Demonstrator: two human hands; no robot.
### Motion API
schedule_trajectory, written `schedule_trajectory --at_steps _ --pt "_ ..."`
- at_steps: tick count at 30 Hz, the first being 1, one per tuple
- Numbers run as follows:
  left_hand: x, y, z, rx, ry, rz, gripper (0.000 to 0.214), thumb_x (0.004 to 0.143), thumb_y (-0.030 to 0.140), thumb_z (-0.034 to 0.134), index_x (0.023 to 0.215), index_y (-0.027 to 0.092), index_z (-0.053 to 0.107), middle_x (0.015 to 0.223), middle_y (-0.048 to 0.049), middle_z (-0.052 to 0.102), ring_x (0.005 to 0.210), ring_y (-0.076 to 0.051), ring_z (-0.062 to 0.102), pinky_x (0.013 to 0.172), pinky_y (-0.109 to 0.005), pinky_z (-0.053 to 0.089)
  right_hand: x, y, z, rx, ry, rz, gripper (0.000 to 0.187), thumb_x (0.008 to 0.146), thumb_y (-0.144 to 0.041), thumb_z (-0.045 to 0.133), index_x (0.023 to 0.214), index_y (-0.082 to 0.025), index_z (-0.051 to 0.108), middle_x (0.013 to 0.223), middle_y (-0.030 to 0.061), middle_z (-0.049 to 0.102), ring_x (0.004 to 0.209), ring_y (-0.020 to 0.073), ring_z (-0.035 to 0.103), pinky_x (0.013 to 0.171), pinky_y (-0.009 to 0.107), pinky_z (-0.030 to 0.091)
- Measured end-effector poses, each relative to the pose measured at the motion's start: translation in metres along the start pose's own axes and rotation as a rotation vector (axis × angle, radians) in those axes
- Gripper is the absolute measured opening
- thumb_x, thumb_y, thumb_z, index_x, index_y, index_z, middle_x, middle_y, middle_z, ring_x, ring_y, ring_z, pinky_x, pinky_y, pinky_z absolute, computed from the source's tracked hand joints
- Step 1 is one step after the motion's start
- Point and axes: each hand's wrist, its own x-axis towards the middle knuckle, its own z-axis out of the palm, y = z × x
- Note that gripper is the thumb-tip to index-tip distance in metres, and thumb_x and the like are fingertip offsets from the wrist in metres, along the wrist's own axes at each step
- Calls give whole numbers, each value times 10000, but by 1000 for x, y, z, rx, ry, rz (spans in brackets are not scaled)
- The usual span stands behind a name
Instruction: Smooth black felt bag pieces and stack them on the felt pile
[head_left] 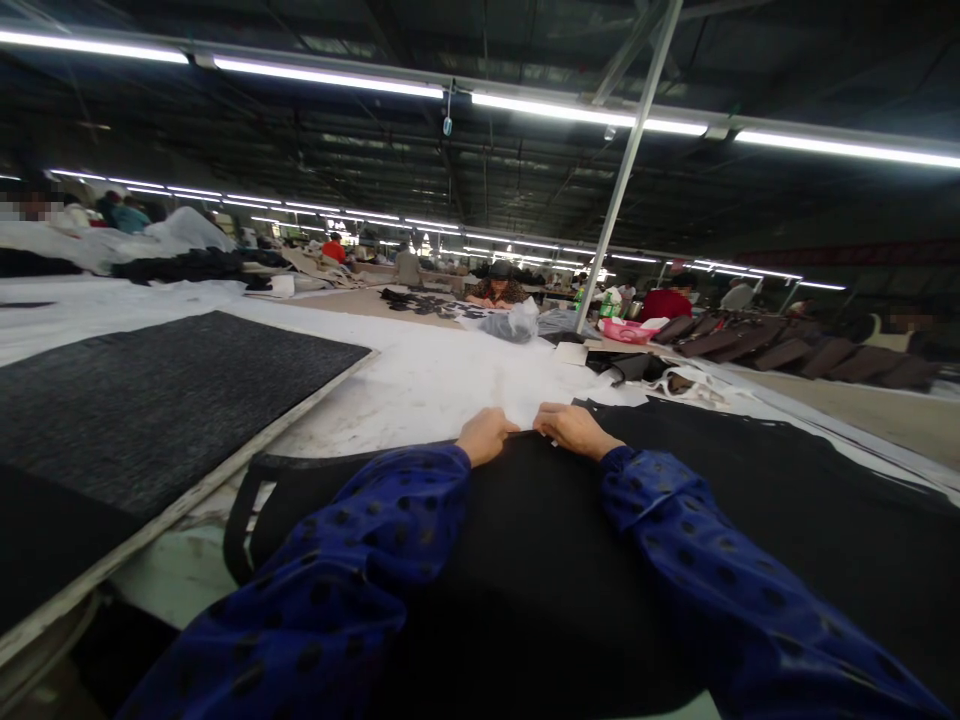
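A large black fabric piece point(540, 540) lies spread on the white table point(420, 385) in front of me. Both my arms in blue dotted sleeves reach over it. My left hand point(486, 435) is closed in a loose fist at the fabric's far edge, fingers curled onto the cloth. My right hand point(576, 430) sits right beside it, fingers bent and pinching the same far edge. The two hands almost touch. A black strap or loop point(238, 510) of the fabric hangs at the left side.
A dark grey textured mat point(150, 410) covers a board on the left. Brown pieces point(787, 350) lie stacked at the right. A pink basin point(626, 330), a plastic bag point(510, 322) and a slanted metal pole point(622, 180) stand ahead. Other workers sit at far tables.
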Motion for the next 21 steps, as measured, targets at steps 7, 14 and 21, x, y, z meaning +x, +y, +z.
schedule_trajectory --at_steps 7,14,21 --pt "-6 7 -8 192 -50 151 381 843 112 395 1069 290 643 987 -55 553 921 -200 481 765 -279 427 -2 -9 -5 -86 -27 -51 216 906 -160 410 846 -178 616 945 56 596 878 155 512 629 220 323" --pt "-8 11 -11 257 -74 191 389 823 85 412 1092 266 627 1013 -68 535 923 -212 466 757 -294 423 -3 -11 1 -145 -48 -65 236 893 -115 401 924 -178 626 984 78 592 906 179 487 623 234 352" --pt "-8 11 -9 285 -54 195 398 815 100 418 1114 268 620 1015 -73 526 938 -220 461 719 -300 437 -8 -6 -4 -147 -75 13 224 864 -116 459 918 -173 669 968 103 614 930 215 520 731 282 412"
